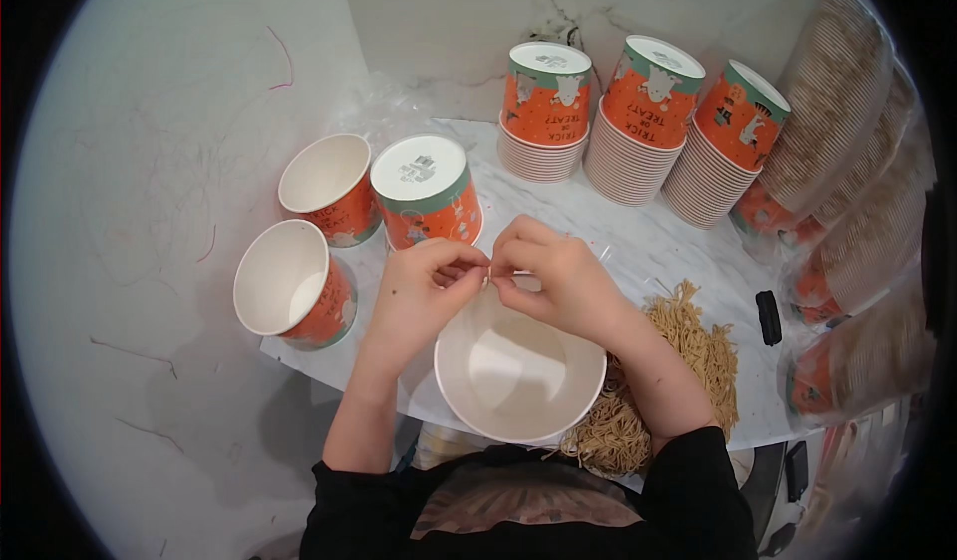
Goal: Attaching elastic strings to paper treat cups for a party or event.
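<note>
Nearest the body we see the white-lined paper bucket (520, 416), mouth up, and we place the rest around it. Just to its right lies a heap of tan twisted cords (703, 346), probably put there so the right hand can reach them easily. Over its far rim the left hand (427, 279) and right hand (554, 273) meet, the thumb and fingertips of each pinched together on a small pale piece (487, 277) too tiny for us to identify; the close grip suggests fine work. Left of it stand a nearer open bucket (334, 306) and a farther open bucket (353, 213); well to its right is a small black object (769, 318). Behind it, to the left, we find an upturned orange-and-green bucket (429, 216). Farther back to its right, three inverted stacks (643, 127) are nested, presumably to save room; beyond them lean plastic-wrapped stacks (835, 77), likely bagged for cleanliness.
</note>
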Demonstrator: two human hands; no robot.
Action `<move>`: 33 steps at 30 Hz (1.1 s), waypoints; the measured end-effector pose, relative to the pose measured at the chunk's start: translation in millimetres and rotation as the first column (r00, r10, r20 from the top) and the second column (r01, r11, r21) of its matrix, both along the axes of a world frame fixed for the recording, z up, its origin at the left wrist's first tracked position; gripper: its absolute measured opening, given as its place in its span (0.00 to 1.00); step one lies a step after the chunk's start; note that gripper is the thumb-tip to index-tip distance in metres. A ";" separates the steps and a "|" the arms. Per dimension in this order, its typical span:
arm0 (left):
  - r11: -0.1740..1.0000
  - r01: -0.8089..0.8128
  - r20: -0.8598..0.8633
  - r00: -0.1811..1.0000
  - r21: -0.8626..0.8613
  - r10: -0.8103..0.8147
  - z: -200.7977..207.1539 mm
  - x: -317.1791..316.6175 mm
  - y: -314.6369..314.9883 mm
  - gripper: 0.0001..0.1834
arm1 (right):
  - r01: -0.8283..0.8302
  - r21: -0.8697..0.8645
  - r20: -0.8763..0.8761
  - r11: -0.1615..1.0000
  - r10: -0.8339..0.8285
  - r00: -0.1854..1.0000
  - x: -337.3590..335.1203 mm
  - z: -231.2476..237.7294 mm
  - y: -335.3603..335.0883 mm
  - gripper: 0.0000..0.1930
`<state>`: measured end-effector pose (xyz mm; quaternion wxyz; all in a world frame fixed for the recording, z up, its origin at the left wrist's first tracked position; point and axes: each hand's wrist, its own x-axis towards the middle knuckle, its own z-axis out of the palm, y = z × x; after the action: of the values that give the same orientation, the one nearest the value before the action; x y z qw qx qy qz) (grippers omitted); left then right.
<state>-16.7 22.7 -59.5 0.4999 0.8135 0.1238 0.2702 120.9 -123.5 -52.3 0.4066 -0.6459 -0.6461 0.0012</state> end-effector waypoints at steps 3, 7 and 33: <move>0.996 0.041 0.137 0.990 -0.081 -0.030 -22.3 -0.1 7.9 0.07 | -0.063 0.027 -0.237 0.998 0.067 0.969 6.2 6.2 3.4 0.07; 0.918 0.144 0.260 0.964 -0.370 -0.047 -44.0 6.8 4.9 0.07 | -0.082 0.010 -0.273 0.997 0.082 0.959 13.3 1.2 3.2 0.06; 0.813 0.244 0.278 0.955 -0.528 -0.106 -62.4 23.8 6.5 0.07 | 0.066 -0.105 -0.069 0.992 -0.074 0.995 16.2 1.4 4.8 0.05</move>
<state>7.1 29.2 -121.9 0.7487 0.6025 0.0610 0.2695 137.1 -118.7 -50.9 0.3958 -0.6877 -0.6070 0.0437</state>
